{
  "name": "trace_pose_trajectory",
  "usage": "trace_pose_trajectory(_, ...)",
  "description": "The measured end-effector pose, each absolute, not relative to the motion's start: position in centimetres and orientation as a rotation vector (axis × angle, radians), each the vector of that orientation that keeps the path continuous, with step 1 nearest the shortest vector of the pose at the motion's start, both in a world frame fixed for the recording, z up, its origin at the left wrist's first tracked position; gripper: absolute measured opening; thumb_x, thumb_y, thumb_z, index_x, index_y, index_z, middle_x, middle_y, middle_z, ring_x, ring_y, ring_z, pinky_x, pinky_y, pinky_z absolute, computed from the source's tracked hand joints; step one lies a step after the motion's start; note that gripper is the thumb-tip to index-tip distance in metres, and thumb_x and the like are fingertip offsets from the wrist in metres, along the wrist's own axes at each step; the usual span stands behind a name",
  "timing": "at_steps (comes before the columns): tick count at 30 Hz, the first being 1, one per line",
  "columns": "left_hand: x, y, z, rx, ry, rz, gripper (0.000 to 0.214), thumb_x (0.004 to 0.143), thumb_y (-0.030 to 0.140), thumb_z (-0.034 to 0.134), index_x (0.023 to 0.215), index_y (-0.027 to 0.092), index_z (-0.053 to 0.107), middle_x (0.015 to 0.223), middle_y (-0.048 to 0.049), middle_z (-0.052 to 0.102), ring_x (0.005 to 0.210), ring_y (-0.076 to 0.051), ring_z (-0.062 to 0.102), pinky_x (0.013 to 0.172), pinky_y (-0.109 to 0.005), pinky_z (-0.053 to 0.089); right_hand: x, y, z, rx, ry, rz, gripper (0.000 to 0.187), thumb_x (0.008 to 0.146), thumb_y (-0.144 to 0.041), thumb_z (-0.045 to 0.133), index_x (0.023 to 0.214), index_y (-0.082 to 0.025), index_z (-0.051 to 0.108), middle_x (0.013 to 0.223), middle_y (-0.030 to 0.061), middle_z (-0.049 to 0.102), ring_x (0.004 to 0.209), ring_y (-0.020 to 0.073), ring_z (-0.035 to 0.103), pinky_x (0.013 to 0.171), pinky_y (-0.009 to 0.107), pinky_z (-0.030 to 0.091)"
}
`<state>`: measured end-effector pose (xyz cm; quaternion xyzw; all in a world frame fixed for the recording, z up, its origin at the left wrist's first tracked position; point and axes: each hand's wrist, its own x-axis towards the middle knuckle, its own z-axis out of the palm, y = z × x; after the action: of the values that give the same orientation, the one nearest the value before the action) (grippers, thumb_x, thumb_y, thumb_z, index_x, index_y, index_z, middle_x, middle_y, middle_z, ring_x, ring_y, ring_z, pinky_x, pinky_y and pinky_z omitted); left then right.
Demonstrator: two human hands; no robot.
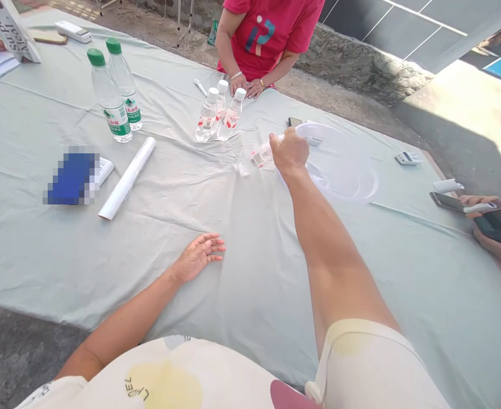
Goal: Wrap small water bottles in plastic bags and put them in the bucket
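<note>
My right hand is stretched far over the table, its fingers wrapped round the top end of a small clear plastic bottle with a red and white label. The bottle is tilted, its base pointing left and down. Beside and partly behind that hand is a clear round plastic basin. My left hand rests on the tablecloth with its fingers apart, holding nothing. Several like bottles with white caps stand upright together, just beyond the held one.
Two green-capped water bottles, a white roll and a blurred blue item lie or stand at left. A person in a pink shirt is across the table. At right, another person's hands hold a dark device near a white handheld device.
</note>
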<state>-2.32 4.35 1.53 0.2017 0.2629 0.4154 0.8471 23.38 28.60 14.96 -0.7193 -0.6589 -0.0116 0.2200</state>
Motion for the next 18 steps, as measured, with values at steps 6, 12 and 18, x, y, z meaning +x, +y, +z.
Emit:
trace_pose_trajectory(6,-2.4,4.7,1.8,0.425,0.566,0.819,0.032,0.085,0.037,0.076,0.11,0.02,0.069,0.108,-0.0086,0.071,0.102,-0.022,0.068,0.083,-0.034,0.052,21.8,32.3,14.5,-2.078,-1.857,0.067,0.059,0.082,-0.053,0.068,0.121,-0.011,0.056,0.096,0.0159,0.065,0.109,0.0367,0.061,0.093,0.057,0.046)
trace_pose_trajectory(12,-2.5,4.9,2.2,0.391,0.57,0.8,0.034,0.082,0.037,0.078,0.111,0.02,0.07,0.104,-0.0075,0.073,0.097,-0.02,0.069,0.079,-0.033,0.053,24.4,31.4,18.2,-2.051,-1.862,0.394,0.063,0.084,-0.054,0.065,0.131,-0.013,0.055,0.107,0.0134,0.068,0.087,0.0259,0.069,0.079,0.046,0.056)
trace_pose_trajectory(18,-2.5,5.0,2.2,0.385,0.573,0.791,0.034,0.082,0.039,0.079,0.11,0.021,0.07,0.103,-0.0068,0.073,0.095,-0.019,0.069,0.078,-0.031,0.054,31.5,29.2,20.3,-2.346,-1.726,0.167,0.052,0.098,-0.042,0.036,0.105,-0.001,0.068,0.1,0.017,0.07,0.087,0.0221,0.069,0.075,0.038,0.05)
